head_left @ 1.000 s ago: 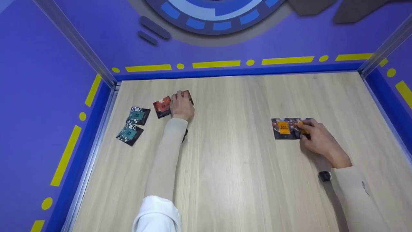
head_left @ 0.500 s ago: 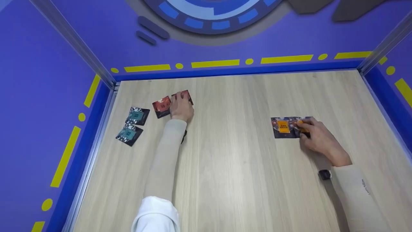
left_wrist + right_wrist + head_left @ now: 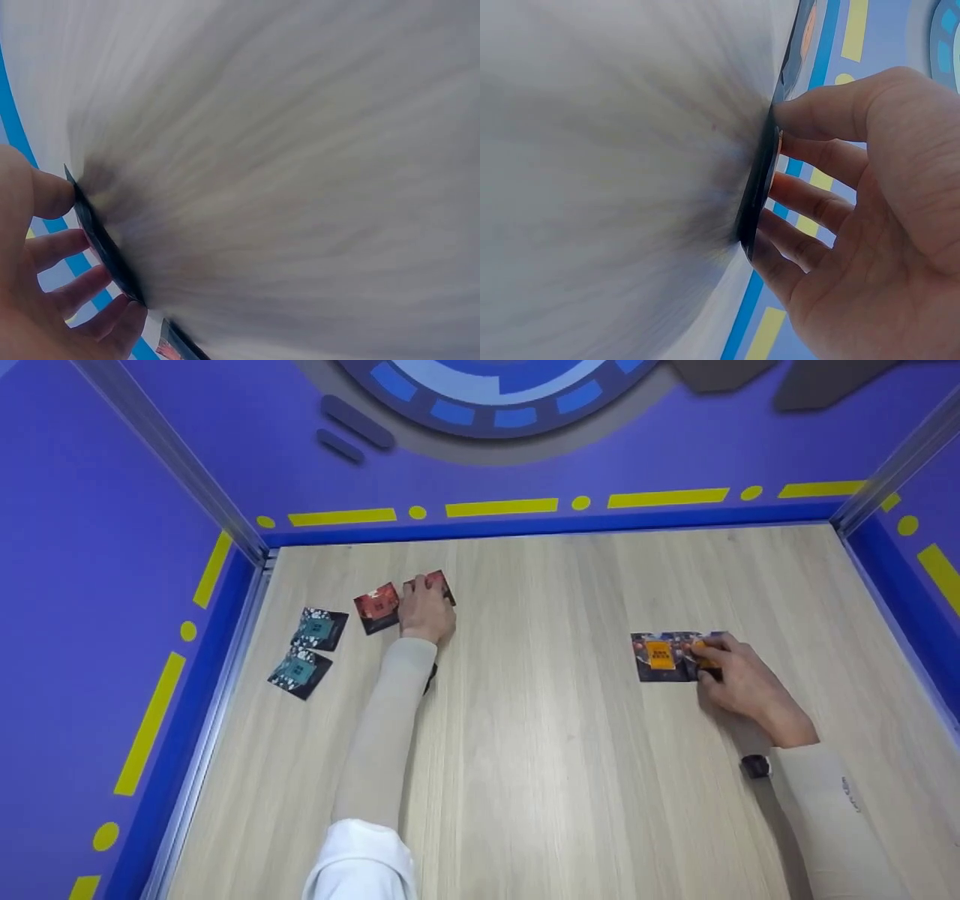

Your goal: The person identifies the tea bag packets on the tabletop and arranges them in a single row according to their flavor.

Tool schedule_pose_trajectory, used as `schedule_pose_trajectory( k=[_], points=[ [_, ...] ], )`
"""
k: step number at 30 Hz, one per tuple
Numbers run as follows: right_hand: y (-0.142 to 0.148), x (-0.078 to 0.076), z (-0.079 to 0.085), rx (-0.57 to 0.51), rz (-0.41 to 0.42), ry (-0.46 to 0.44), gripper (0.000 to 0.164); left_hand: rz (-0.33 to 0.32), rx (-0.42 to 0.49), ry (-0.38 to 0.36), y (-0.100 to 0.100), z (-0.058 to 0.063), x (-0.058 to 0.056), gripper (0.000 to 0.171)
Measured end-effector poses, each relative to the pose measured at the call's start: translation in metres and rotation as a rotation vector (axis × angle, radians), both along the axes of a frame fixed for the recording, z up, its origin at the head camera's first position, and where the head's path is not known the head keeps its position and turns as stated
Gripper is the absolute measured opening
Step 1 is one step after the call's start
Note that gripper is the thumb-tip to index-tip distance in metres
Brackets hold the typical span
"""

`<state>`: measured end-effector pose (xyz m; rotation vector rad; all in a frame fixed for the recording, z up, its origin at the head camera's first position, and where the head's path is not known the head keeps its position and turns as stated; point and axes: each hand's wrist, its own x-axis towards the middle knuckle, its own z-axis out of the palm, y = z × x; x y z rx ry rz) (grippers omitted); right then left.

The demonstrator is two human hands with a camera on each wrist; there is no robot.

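Observation:
In the head view, my left hand point(image 3: 426, 613) covers much of a red and black flat packet point(image 3: 444, 582) at the back left. The left wrist view has thumb and fingertips at the edges of this packet point(image 3: 109, 244), which lies low over the table. Beside it on the left is a similar red packet point(image 3: 376, 606). At the right, my right hand point(image 3: 742, 679) holds a dark packet with an orange label, partly hidden by the fingers. Its dark edge point(image 3: 757, 191) shows between thumb and fingertips in the right wrist view. A matching orange-labelled packet point(image 3: 660, 656) adjoins it on the left.
Two teal and black packets point(image 3: 320, 628) lie one in front of the other near the table's left edge. The wooden table point(image 3: 540, 720) is bounded by blue panels point(image 3: 517, 480) at the back and sides.
My left hand and the red packet under it have shifted slightly right, away from the other red packet. My right hand and its packet have hardly moved.

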<state>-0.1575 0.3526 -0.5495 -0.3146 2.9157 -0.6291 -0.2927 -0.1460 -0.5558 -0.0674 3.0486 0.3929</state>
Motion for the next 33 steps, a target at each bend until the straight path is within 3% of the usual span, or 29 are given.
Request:
schedule_pose_trajectory(
  k=[33],
  points=[
    [-0.001, 0.0, -0.001, -0.007, -0.02, -0.022, 0.054, -0.078, -0.068, 0.011, 0.025, 0.0, 0.025, 0.048]
  ],
)
